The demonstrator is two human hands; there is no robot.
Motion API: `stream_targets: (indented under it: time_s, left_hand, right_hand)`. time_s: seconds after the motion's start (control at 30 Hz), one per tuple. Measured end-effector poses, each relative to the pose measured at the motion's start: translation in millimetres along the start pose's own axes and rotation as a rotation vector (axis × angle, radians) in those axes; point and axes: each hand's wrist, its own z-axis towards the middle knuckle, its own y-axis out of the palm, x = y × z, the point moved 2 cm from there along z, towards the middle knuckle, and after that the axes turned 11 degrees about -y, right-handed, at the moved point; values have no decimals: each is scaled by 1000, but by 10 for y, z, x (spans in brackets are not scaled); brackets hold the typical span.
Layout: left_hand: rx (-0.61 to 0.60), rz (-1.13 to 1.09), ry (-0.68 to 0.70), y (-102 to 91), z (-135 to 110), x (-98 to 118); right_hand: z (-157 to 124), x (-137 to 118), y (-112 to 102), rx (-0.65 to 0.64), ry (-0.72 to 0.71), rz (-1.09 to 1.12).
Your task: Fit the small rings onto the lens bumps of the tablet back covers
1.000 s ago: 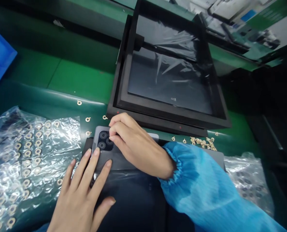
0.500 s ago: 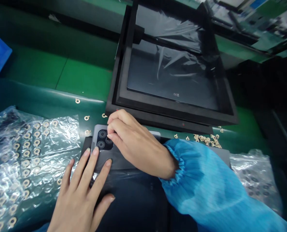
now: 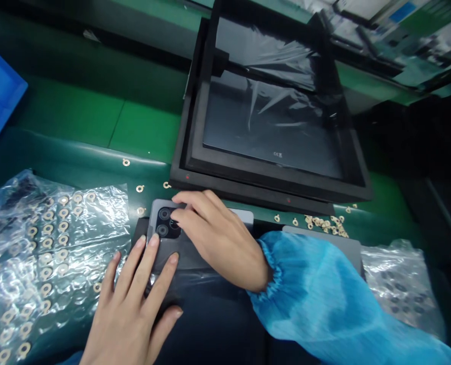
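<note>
**Q:** What just changed?

**A:** My right hand slid toward the far side of the grey device, so the device's corner by my fingertips showed more. Two lenses of the black camera block were clear, and a third was partly under my fingers.

**Q:** Grip?

**A:** No clench. My left hand lay open with its fingers spread, their tips on the device just below the camera block. My right fingers curved loosely over the block, and I can't tell if they pinched anything.

**Q:** Where was the device, and which way did it point?

**A:** It lay back up between my hands, with the camera corner just past my left fingertips. A black sheet covered the part nearest me. Its long axis probably ran sideways, from that corner toward my right forearm, but the sleeve hid the far end, so I can't confirm that.

**Q:** Around it?

**A:** Left of my left hand was a plastic sheet of small gold rings. Past my right fingertips stood a black frame holding loose film, and beyond my blue sleeve lay a scatter of loose rings.
</note>
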Motion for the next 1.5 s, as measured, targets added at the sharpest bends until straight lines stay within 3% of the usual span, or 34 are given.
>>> stream_targets:
  time_s: [0.13, 0.23, 0.37, 0.47, 0.53, 0.67, 0.8, 0.9, 1.03, 1.27, 1.5]
  left_hand:
    - [-8, -15, -18, 8, -15, -2]
    - [-22, 1, -45, -12, -18, 5]
    - [-14, 95, 2, -54, -2, 41]
    - [-1, 113, -2, -82, -21, 54]
    - [8, 115, -3, -119, -63, 32]
    - [60, 201, -60, -255, -121, -204]
    - [159, 260, -242, -333, 19, -623]
    - [168, 250, -304, -266, 205, -856]
    - [155, 239, -317, -138, 370, -994]
    - [227, 265, -298, -98, 370, -1061]
    - [383, 306, -245, -72, 383, -1143]
  right_hand:
    - [-191, -98, 36, -35, -193, -204]
    - [-272, -135, 25, -98, -233, -338]
    - [-196, -173, -104, -94, -290, -257]
    - [100, -282, -157, 3, -377, -69]
    - [425, -346, -64, -27, -349, 46]
    - [1115, -330, 385, -239, -170, 136]
    - [1436, -239, 736, -253, -142, 115]
    - [1443, -219, 815, -265, -156, 99]
    - [1448, -225, 804, -303, -181, 95]
    - [1605, -225, 823, -352, -202, 82]
    - [1526, -276, 836, -250, -223, -19]
